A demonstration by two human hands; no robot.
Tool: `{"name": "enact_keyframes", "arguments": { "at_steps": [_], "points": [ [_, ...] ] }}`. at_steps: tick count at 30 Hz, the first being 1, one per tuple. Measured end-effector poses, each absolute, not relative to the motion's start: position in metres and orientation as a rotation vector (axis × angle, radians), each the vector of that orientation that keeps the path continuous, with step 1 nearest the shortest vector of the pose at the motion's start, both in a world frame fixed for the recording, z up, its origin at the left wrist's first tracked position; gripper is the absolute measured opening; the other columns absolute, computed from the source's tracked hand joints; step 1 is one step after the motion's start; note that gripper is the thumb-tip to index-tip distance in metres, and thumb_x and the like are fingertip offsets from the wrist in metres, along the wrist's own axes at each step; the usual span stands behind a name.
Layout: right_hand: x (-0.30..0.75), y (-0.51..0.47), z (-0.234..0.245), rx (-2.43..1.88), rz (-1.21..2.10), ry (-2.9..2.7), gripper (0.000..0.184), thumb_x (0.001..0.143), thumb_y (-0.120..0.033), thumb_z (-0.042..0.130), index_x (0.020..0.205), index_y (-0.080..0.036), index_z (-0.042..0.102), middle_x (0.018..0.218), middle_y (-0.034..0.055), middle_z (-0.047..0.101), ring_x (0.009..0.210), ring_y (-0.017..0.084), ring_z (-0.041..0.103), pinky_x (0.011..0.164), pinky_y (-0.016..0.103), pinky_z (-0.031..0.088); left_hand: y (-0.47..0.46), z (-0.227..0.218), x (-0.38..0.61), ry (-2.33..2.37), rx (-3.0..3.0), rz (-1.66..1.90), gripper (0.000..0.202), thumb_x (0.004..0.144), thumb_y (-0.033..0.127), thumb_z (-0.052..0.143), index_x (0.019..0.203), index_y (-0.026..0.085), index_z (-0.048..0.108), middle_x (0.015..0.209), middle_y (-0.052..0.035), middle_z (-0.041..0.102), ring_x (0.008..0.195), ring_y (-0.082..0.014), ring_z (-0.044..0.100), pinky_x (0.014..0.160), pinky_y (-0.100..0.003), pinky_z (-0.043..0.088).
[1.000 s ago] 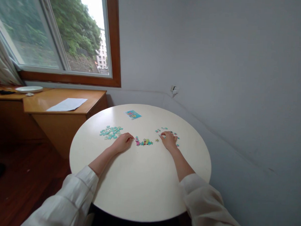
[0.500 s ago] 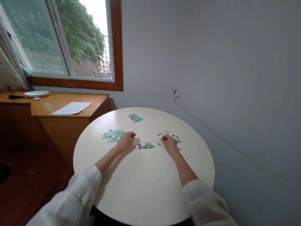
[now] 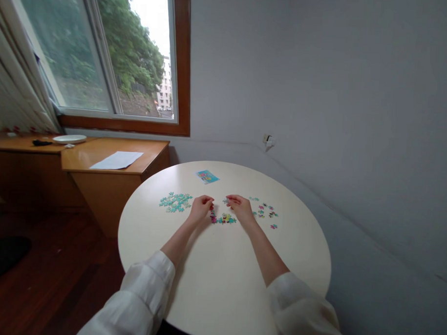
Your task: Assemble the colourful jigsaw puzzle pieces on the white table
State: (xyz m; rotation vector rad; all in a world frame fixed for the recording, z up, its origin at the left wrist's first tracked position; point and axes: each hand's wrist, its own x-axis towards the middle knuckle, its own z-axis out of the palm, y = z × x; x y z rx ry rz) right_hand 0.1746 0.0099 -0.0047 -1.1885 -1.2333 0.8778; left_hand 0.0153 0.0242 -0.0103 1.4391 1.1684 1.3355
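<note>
My right hand (image 3: 241, 208) pinches a small pale blue puzzle piece (image 3: 225, 201) between thumb and fingertips, just above the table. My left hand (image 3: 200, 207) is closed, its thumb and index finger together by the upper left end of the joined puzzle section (image 3: 225, 219); whatever sits between those fingertips is too small to make out. That section is L-shaped, with pink, yellow and turquoise parts. Left of my left hand lies a pile of turquoise puzzle pieces (image 3: 175, 202). Scattered colourful pieces (image 3: 266, 208) lie right of my right hand, partly hidden by it.
A picture card (image 3: 207, 176) lies toward the back of the round white table (image 3: 223, 270). At the left, a wooden desk (image 3: 156, 153) carries a paper sheet (image 3: 117, 160) and a white plate (image 3: 69, 139). A wall (image 3: 356, 143) borders the table at the right.
My right hand has moved left from the scattered pieces to above the joined section, with a puzzle piece in its fingers. My left hand stays pinched near the section's left end. The view has shifted slightly.
</note>
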Motion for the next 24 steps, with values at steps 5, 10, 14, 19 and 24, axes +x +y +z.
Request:
{"name": "enact_keyframes", "arguments": {
  "at_steps": [5, 10, 14, 19, 24],
  "points": [
    [0.155, 0.003, -0.018, -1.123, 0.901, -1.176, 0.025, 0.057, -0.035, 0.061, 0.072, -0.016, 0.066, 0.067, 0.0041, 0.068, 0.056, 0.014, 0.06, 0.05, 0.024, 0.044, 0.016, -0.013, 0.014, 1.078, 1.381, 1.33, 0.012, 0.069, 0.021, 0.058, 0.07, 0.012, 0.064, 0.055, 0.0003, 0.059, 0.051, -0.0104, 0.055, 0.056, -0.024, 0.046],
    [0.156, -0.003, -0.022, -1.079, 0.813, -1.267, 0.021, 0.061, -0.031, 0.057, 0.071, -0.016, 0.067, 0.073, 0.0057, 0.069, 0.064, 0.017, 0.062, 0.059, 0.028, 0.049, 0.007, -0.009, 0.02, 1.048, 1.446, 1.263, 0.013, 0.067, 0.023, 0.06, 0.068, 0.011, 0.064, 0.058, -0.0012, 0.061, 0.053, -0.0104, 0.053, 0.054, -0.023, 0.042],
    [0.154, -0.005, -0.021, -1.074, 0.718, -1.376, 0.019, 0.064, -0.029, 0.055, 0.072, -0.016, 0.067, 0.075, 0.0063, 0.069, 0.069, 0.018, 0.062, 0.065, 0.03, 0.049, 0.005, -0.009, 0.024, 0.987, 1.489, 1.257, 0.016, 0.067, 0.026, 0.061, 0.068, 0.01, 0.064, 0.055, -0.0008, 0.059, 0.052, -0.01, 0.051, 0.051, -0.022, 0.04],
    [0.153, -0.003, -0.027, -1.082, 0.809, -1.341, 0.023, 0.064, -0.033, 0.056, 0.077, -0.016, 0.064, 0.069, 0.0045, 0.065, 0.059, 0.016, 0.06, 0.053, 0.026, 0.048, 0.006, -0.014, 0.024, 0.938, 1.451, 1.235, 0.016, 0.064, 0.023, 0.064, 0.069, 0.009, 0.064, 0.053, -0.0005, 0.057, 0.049, -0.0092, 0.05, 0.049, -0.021, 0.039],
    [0.155, 0.0, -0.031, -1.116, 0.82, -1.281, 0.027, 0.061, -0.034, 0.059, 0.08, -0.016, 0.063, 0.066, 0.0029, 0.062, 0.055, 0.014, 0.058, 0.049, 0.025, 0.046, 0.007, -0.016, 0.024, 0.908, 1.444, 1.212, 0.014, 0.062, 0.014, 0.061, 0.074, 0.008, 0.065, 0.049, 0.002, 0.054, 0.045, -0.0069, 0.046, 0.047, -0.02, 0.036]
  ]
}}
